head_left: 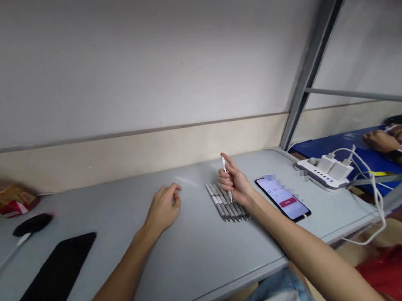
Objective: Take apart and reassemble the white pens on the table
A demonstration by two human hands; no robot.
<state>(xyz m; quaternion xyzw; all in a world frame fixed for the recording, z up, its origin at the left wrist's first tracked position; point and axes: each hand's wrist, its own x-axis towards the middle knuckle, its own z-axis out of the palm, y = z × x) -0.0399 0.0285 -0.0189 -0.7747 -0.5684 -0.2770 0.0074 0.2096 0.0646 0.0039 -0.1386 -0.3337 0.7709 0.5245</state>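
Observation:
My right hand (238, 185) is closed around a white pen (224, 163), held upright with the thumb near its top end. Below and beside that hand, several grey-and-white pens (220, 205) lie side by side in a row on the grey desk (187, 267); the hand hides part of the row. My left hand (162, 208) rests on the desk to the left of the pens, its fingers loosely curled in, with nothing visible in them.
A phone (284, 198) with a lit screen lies right of the pens. Beyond it sits a white power strip (324, 173) with plugs and cables. A black mat (45, 297), black mouse (32, 224) and bottle (5, 197) are at left. Another person's hands (384, 141) rest over a blue surface at far right.

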